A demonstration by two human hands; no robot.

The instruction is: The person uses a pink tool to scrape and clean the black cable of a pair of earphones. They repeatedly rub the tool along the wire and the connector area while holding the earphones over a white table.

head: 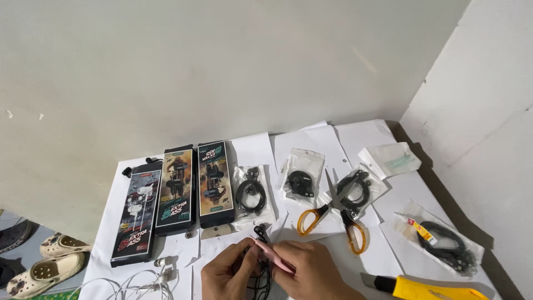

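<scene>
At the bottom centre my left hand (pixel 229 272) and my right hand (pixel 311 272) meet over a black earphone cable (pixel 261 230). My right hand grips a thin pink tool (pixel 272 256) whose tip points up and left toward the cable's small black end piece. My left hand pinches the black cable, which hangs down between both hands. White sheets of paper (pixel 311 139) cover the surface under them.
Three tall dark earphone boxes (pixel 176 191) lie side by side at left. Clear bags with black cables (pixel 251 194) sit in the middle and at right (pixel 444 241). Orange-handled scissors (pixel 333 214), a yellow utility knife (pixel 427 289), white earphones (pixel 150 278), sandals (pixel 47 261) on the floor.
</scene>
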